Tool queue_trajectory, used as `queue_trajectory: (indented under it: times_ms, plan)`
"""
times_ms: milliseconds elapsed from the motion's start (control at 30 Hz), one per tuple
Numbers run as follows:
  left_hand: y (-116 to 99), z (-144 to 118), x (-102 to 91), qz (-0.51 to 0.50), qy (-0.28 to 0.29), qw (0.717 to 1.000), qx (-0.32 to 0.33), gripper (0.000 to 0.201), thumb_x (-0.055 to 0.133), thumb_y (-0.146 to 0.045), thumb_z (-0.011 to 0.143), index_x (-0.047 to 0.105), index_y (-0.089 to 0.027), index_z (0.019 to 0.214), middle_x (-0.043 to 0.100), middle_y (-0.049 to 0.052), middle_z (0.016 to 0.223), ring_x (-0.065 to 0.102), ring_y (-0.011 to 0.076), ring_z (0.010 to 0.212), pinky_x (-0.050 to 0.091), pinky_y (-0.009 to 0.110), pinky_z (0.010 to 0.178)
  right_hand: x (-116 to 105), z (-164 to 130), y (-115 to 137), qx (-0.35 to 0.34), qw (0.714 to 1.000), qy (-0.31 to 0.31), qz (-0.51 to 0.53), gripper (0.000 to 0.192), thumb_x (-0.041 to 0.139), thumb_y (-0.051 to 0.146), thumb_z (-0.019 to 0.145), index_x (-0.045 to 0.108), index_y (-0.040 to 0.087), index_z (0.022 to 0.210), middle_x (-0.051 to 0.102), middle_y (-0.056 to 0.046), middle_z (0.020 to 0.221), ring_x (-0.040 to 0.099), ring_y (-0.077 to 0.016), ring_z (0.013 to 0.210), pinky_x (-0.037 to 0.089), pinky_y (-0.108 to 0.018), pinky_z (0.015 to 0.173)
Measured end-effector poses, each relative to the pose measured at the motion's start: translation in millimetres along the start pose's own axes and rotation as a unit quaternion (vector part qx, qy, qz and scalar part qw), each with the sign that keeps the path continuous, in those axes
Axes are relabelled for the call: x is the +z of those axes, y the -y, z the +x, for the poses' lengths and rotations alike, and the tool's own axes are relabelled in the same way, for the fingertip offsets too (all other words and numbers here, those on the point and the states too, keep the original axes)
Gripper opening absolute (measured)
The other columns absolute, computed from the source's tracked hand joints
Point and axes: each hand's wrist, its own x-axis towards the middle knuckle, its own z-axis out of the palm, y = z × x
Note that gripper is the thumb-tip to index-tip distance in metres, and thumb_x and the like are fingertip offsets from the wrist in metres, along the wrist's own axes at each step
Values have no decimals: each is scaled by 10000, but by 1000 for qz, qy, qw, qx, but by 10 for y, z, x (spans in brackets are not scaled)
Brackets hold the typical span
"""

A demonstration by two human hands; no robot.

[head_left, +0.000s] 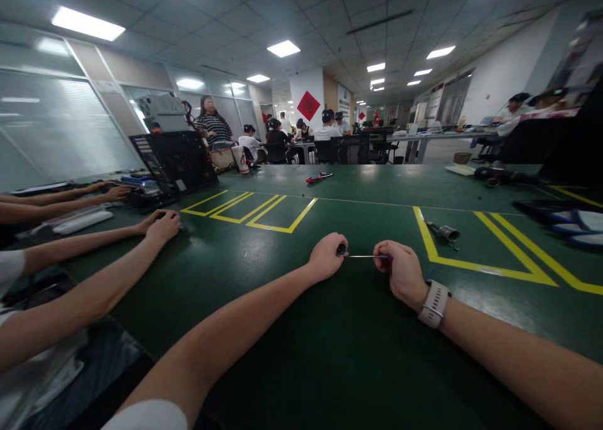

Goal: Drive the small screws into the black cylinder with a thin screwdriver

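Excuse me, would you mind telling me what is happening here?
The left hand grips a small round part, while the right hand holds a thin-shafted tool pointing toward it. On the green table, a metal part lies inside a yellow taped outline, and a red-handled tool lies farther back.

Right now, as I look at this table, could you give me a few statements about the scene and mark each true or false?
1. The left hand is empty. False: it holds a small round part.
2. The right hand holds a thin metal rod. True.
3. The watch has a red strap. False: its strap is pale.
4. A red-handled tool lies on the tabletop, apart from both hands. True.
5. The tabletop is white. False: it is green.
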Motion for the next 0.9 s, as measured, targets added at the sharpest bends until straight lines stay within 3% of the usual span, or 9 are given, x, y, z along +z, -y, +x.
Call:
queue_trajectory:
  times_ms: [333, 533, 667, 900]
  plan:
    - [30, 2, 16, -23, -5, 1000, 3, 71, 577, -157, 721, 561, -161, 790, 558, 10, 810, 516, 144, 760, 406, 261, 669, -12, 16, -31, -7, 998, 3, -61, 159, 477, 198, 647, 555, 172, 510, 484, 13, 448, 436, -111, 445, 305, -234, 415]
    - [34, 5, 29, -42, -21, 999, -7, 75, 583, -158, 712, 546, -167, 776, 556, 3, 799, 515, 140, 755, 397, 260, 671, -15, 63, -72, -42, 992, -23, -116, 145, 506, 303, 728, 592, 192, 761, 575, -18, 710, 538, -163, 686, 427, -284, 606]
    - [35, 10, 41, -78, -77, 992, -66, 210, 593, -136, 690, 487, -170, 869, 535, -14, 790, 496, 121, 706, 385, 239, 619, 40, 77, -72, -39, 978, 45, -200, 188, 589, 318, 714, 599, 195, 855, 614, -53, 906, 557, -213, 861, 428, -353, 751]
    - [68, 14, 40, -100, -138, 980, -105, 221, 593, -94, 664, 450, -170, 814, 483, -20, 785, 462, 115, 712, 381, 240, 633, 88, 97, -139, -44, 934, 167, -312, 190, 570, 263, 760, 559, 230, 947, 612, -50, 971, 568, -224, 882, 418, -385, 766]
